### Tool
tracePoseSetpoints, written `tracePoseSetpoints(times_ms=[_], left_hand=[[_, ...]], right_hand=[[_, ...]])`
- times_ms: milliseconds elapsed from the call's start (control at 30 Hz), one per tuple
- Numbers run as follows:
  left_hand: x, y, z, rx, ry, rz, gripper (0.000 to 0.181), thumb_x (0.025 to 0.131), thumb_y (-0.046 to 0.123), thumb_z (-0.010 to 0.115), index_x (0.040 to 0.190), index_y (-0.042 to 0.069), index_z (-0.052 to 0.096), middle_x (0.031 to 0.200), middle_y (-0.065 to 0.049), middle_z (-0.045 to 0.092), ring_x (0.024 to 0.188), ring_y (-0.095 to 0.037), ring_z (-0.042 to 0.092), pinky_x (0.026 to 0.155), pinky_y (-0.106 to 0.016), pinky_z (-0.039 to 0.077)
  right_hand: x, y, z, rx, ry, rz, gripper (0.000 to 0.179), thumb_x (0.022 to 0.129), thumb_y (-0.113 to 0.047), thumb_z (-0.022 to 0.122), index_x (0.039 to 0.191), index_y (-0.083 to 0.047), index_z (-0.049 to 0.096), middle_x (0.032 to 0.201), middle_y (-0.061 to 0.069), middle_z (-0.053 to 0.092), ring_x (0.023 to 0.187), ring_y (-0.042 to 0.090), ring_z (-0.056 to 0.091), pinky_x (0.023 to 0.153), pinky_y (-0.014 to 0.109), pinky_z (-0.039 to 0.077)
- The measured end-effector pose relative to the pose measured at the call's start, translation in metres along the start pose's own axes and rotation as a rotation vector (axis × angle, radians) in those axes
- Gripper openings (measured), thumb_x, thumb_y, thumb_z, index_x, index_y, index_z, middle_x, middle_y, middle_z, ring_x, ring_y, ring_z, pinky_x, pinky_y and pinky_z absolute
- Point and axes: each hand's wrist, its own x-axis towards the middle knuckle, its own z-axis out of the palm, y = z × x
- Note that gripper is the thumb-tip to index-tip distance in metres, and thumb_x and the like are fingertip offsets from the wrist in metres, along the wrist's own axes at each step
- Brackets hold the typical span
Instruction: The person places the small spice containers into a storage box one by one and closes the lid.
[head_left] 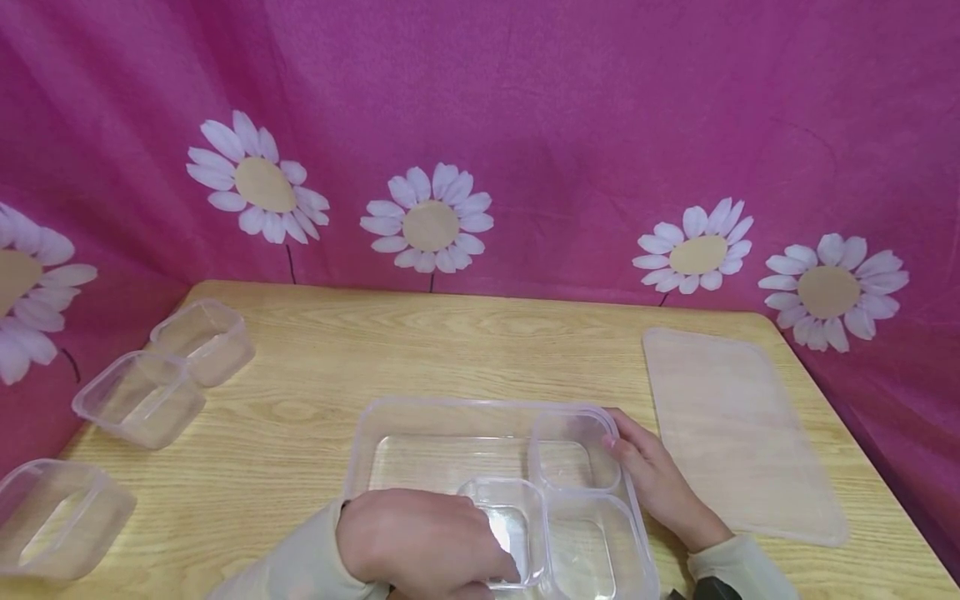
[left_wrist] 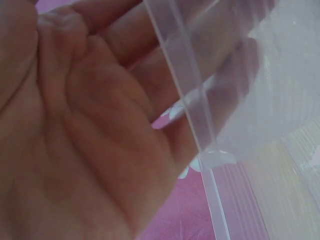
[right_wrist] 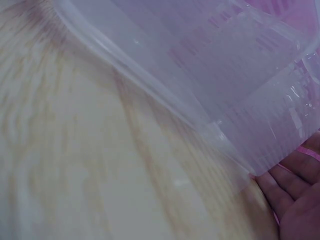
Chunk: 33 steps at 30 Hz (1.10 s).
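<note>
A large clear plastic box (head_left: 450, 402) stands on the table with three small clear containers inside its right part. One small container (head_left: 576, 454) sits in the far right corner, and another (head_left: 588, 542) is in front of it. My left hand (head_left: 427, 533) grips the third small container (head_left: 534, 533), left of those two. In the left wrist view, fingers (left_wrist: 215, 45) show through its clear wall. My right hand (head_left: 660, 479) holds the large box by its right side near the far corner, thumb at the rim. Seen from the right wrist, fingers (right_wrist: 287, 182) lie against the outer wall.
A flat translucent lid (head_left: 738, 442) lies on the right of the wooden table (head_left: 420, 342). Three more small clear containers stand on the left: one at the back (head_left: 232, 350), one beside it (head_left: 153, 417), one nearer (head_left: 90, 533). A pink flowered cloth (head_left: 555, 150) hangs behind.
</note>
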Motion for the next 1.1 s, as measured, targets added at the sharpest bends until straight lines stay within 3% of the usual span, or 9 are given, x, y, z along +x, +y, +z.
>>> tracePoseSetpoints(times_ms=[133,300,433,667,900,1100], left_hand=[[0.0009,0.0002,-0.0006,0.002,0.018,0.018,0.022,0.099,0.019,0.060,0.077,0.021,0.059,0.055,0.014,0.047,0.049,0.007,0.039,0.051,-0.009,0.028],[0.0022,0.0009,-0.0015,-0.061,-0.025,0.016,0.025,0.100,0.016,0.055,0.076,0.020,0.059,0.055,0.015,0.047,0.051,0.006,0.040,0.050,-0.009,0.030],[0.0033,0.0007,-0.0028,-0.105,-0.063,0.033,0.029,0.106,0.023,0.048,0.081,0.022,0.061,0.057,0.016,0.048,0.051,0.008,0.041,0.053,-0.007,0.033],[0.0067,-0.0005,-0.0062,-0.097,-0.093,0.109,0.028,0.111,0.026,0.043,0.091,0.025,0.064,0.067,0.020,0.059,0.057,0.014,0.049,0.060,-0.003,0.037],[0.0061,0.0022,-0.0034,-0.126,-0.112,0.040,0.020,0.103,0.024,0.055,0.087,0.030,0.065,0.060,0.019,0.048,0.053,0.010,0.041,0.053,-0.007,0.036],[0.0062,0.0031,-0.0033,-0.120,-0.128,0.011,0.017,0.102,0.026,0.057,0.092,0.035,0.068,0.060,0.020,0.049,0.053,0.008,0.042,0.054,-0.008,0.036]], right_hand=[[0.0005,-0.0002,-0.0006,-0.002,-0.003,0.003,0.037,0.107,-0.005,0.038,0.139,-0.004,0.057,0.128,-0.013,0.065,0.113,0.000,0.059,0.099,0.014,0.044],[0.0013,-0.0002,-0.0005,0.007,-0.016,-0.001,0.038,0.107,-0.005,0.037,0.140,-0.003,0.056,0.129,-0.009,0.064,0.114,0.001,0.059,0.099,0.014,0.045],[0.0012,-0.0006,-0.0006,-0.003,-0.005,0.006,0.037,0.107,-0.006,0.038,0.138,-0.005,0.057,0.127,-0.006,0.065,0.111,0.001,0.059,0.097,0.015,0.045],[0.0010,-0.0007,0.0000,0.001,-0.005,0.004,0.036,0.107,-0.005,0.037,0.138,-0.002,0.056,0.125,-0.006,0.065,0.109,0.001,0.059,0.095,0.016,0.047],[0.0013,-0.0002,0.0003,-0.002,0.004,-0.007,0.035,0.107,-0.005,0.038,0.136,-0.002,0.057,0.123,-0.007,0.065,0.108,0.001,0.059,0.093,0.016,0.047],[0.0013,-0.0010,0.0000,-0.022,0.012,-0.015,0.035,0.107,-0.005,0.038,0.137,-0.003,0.058,0.124,-0.007,0.066,0.110,0.000,0.059,0.096,0.014,0.045]])
